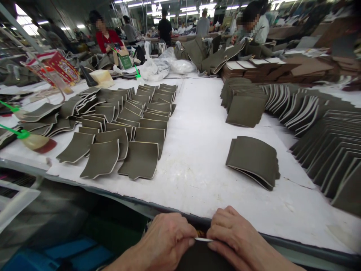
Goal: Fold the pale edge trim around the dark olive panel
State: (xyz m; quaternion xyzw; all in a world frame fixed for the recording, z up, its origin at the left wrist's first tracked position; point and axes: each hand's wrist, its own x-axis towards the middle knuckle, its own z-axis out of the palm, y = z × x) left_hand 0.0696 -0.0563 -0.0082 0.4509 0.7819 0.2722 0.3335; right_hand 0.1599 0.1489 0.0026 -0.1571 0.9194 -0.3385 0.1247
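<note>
At the table's front edge, my left hand [170,237] and my right hand [232,237] pinch the pale edge of a dark olive leather panel [203,258]. The hands are a short way apart, with the white rim showing between them. Most of the panel runs out of the bottom of the view. On the table beyond my right hand lies a small stack of similar olive panels [252,160], slightly fanned at its lower edge.
Rows of overlapping olive panels [138,160] cover the table's left side. Fanned stacks [332,150] fill the right. A glue bottle [36,141] with a green nozzle lies at left. Brown pieces [267,69] and plastic bags [169,64] stand behind. Several people work farther back.
</note>
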